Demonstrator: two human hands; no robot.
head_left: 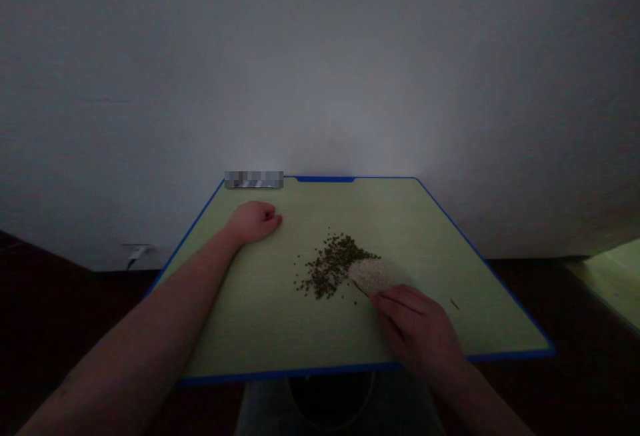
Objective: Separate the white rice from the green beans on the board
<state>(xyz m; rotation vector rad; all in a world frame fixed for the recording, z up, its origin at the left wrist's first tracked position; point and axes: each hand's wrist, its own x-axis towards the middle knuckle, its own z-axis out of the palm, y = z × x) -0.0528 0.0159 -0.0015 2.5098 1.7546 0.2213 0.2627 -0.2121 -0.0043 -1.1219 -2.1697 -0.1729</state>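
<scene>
Head view, tool: a thin, dark, slender tool (361,289) sits at the border between two heaps of granules; its exact kind is too small to tell.
Tool's long axis: slanting, from the right hand (419,326) away and leftward, tip towards the heaps.
Right-hand grip: narrow, thumb and fingers pinched on the tool's near end.
Left-hand grip: the left hand (254,221) is curled into a fist over the bench's left part, well apart from the heaps; whether it encloses anything cannot be told.
Dark heap: small, dark-green, roundish granules (333,266), spread from near left to far right, with strays around the edge.
Pale heap: fine, whitish grains (373,275), touching the dark heap's right side.
Bench: pale-green rectangular top with a blue rim (280,375).
Container: a dark, round, open-topped vessel (369,396), below the bench's near edge; its contents are too dark to tell.
Right of the heaps: a thin, reddish-brown sliver (454,304), lying aslant.
</scene>
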